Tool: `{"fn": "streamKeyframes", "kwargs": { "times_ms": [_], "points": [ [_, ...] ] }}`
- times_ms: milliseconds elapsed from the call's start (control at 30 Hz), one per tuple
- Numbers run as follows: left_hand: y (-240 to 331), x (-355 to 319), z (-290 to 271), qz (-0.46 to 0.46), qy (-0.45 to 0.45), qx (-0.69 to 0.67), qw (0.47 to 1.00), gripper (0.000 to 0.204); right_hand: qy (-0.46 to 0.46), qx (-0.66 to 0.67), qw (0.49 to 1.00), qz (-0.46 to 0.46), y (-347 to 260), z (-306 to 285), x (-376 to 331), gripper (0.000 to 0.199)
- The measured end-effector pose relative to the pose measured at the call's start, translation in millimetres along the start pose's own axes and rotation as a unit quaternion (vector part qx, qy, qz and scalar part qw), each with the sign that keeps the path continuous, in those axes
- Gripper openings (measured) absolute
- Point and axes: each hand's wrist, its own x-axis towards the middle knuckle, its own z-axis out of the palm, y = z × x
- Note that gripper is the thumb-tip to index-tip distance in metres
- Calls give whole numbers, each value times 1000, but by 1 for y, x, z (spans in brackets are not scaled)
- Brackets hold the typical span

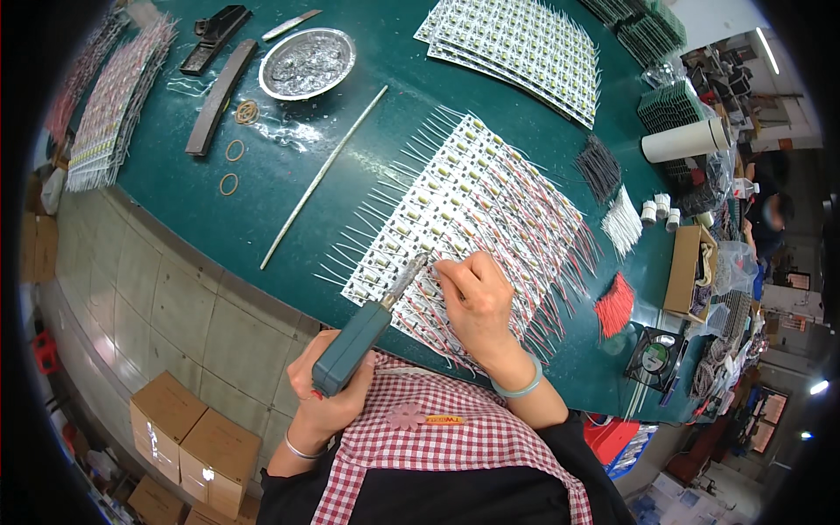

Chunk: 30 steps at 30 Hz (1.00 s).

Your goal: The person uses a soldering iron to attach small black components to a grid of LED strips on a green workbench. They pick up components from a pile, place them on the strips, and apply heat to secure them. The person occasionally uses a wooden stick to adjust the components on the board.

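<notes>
My left hand (pixel 306 376) is wrapped round the green body of a soldering gun (pixel 353 348). Its metal tip reaches up and right onto a panel of small white circuit boards (pixel 437 201) on the table. Close beside that tip, my right hand (pixel 481 302) has thumb and forefinger pinched together over the panel; what lies between them is too small to make out. Thin red and white wires (pixel 534 254) fan over the panel's right and near side, some passing under my right hand. Pale wires also stick out along its left edge.
The green table (pixel 219 210) also bears a foil-lined bowl (pixel 307 64), a thin rod (pixel 324 175), rubber bands (pixel 234 150) and stacked board panels (pixel 516 52). Rightward lie black, white and red wire bundles (pixel 615 304), a fan (pixel 654 357) and an open carton (pixel 689 271). Boxes (pixel 219 455) stand on the floor.
</notes>
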Motion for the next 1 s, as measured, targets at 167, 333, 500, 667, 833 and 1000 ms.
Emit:
{"fn": "streamKeyframes", "kwargs": {
  "times_ms": [167, 333, 500, 667, 833, 1000],
  "points": [
    [-2, 0, 2, -16, -6, -18, 1000, 18, 6, -3, 1000, -7, -1, 0, 0, 20],
    [-2, 1, 3, -25, -14, -3, 1000, 16, -1, -11, 1000, -7, -1, 0, -1, 22],
    [-3, 0, 3, -26, -12, -7, 1000, 15, -2, -16, 1000, -6, -2, 0, -1, 22],
    [-3, -1, 3, -11, -3, 11, 1000, 15, 3, -20, 1000, -5, -2, 1, -2, 21],
    [-4, -1, 1, -13, -3, 13, 1000, 15, 4, -20, 1000, -1, -2, 1, -2, 20],
    [-3, -2, 1, -20, -1, 12, 1000, 15, 9, -9, 1000, 2, -1, 3, -4, 22]
  ]
}}
